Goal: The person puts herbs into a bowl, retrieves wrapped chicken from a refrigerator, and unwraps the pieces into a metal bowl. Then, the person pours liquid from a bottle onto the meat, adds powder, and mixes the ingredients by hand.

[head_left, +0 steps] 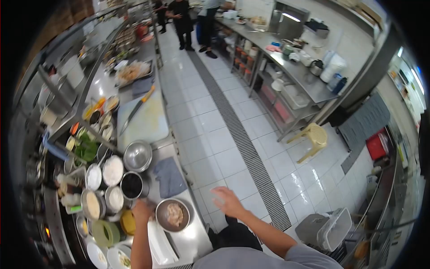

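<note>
My left hand is over the counter, between a metal bowl and the tubs on the left. Its fingers are blurred, so whether it grips anything does not show. Pale, raw-looking meat pieces lie in that bowl. Just beyond the hand stands a metal container of something dark, and beside it a tub with yellow contents. My right hand hovers above the floor, off the counter's edge, with its fingers apart and nothing in them. A folded grey cloth rests behind the meat bowl.
A knife lies on a cutting board farther up the counter. An empty metal bowl and several ingredient tubs stand nearby. A yellow stool, a floor drain and a lined bin are right. People stand far back.
</note>
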